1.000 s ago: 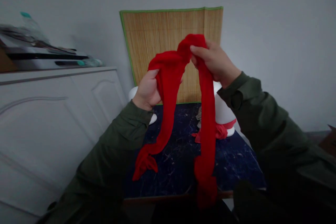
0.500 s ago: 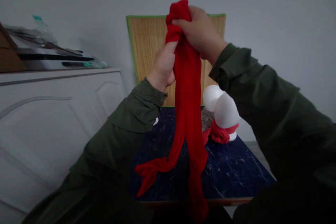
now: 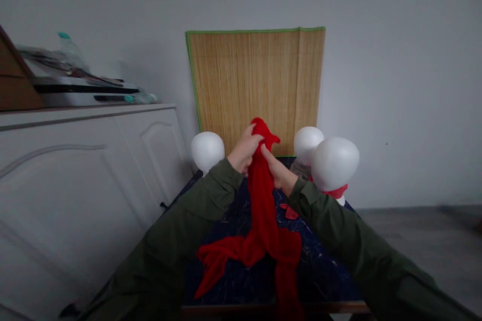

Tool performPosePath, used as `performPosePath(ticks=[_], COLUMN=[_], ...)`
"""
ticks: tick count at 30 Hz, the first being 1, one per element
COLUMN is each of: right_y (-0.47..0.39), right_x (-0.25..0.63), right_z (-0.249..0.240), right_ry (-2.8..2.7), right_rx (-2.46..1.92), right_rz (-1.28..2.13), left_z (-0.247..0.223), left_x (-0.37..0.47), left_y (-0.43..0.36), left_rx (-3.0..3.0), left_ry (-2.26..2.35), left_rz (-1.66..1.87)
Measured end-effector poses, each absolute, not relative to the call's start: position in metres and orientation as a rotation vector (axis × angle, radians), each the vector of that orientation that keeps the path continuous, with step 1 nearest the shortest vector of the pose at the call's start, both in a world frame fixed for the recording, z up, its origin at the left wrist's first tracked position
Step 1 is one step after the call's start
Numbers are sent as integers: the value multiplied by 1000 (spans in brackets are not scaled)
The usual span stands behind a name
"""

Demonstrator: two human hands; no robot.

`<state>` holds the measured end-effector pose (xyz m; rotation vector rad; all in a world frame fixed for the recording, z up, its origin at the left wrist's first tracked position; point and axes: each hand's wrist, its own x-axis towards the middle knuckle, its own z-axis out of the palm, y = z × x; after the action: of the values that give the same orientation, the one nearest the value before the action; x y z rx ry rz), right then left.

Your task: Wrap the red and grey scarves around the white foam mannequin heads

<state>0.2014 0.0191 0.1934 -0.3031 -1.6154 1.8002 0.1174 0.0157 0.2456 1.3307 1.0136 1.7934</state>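
Observation:
A long red cloth (image 3: pixel 262 205) hangs from both hands, its two tails spread over the dark blue marbled table (image 3: pixel 233 278), one of them dropping past the front edge. On the left side of its bunched top, my left hand (image 3: pixel 245 149) is closed on the fabric. My right hand (image 3: pixel 277 168) grips the same cloth from the right, slightly lower, with the thumb against it. A small gathered tip of the cloth sticks out to the right above the hands.
A white head form (image 3: pixel 208 151) stands at the back left. Two more, one far (image 3: pixel 307 144) and one nearer (image 3: pixel 335 163) with red fabric round its base, stand at the right. A white cabinet (image 3: pixel 143 110) runs along the left; a bamboo mat (image 3: pixel 256 80) hangs behind.
Both hands have come down with the red cloth, from high in front of the mat to just above the table. More of the cloth now rests on the table. The left head form has come into view.

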Motion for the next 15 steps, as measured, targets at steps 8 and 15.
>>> performPosePath(ticks=[8, 15], right_y=[23, 13], right_x=[221, 225], right_z=[32, -20], right_ry=[-1195, -2078], right_rx=[-985, -762], right_rz=[2048, 1155], left_z=[96, 41], left_x=[25, -82], left_y=[-5, 17], left_rx=[1112, 1040], left_ry=[1841, 2435], left_rz=[1122, 1284])
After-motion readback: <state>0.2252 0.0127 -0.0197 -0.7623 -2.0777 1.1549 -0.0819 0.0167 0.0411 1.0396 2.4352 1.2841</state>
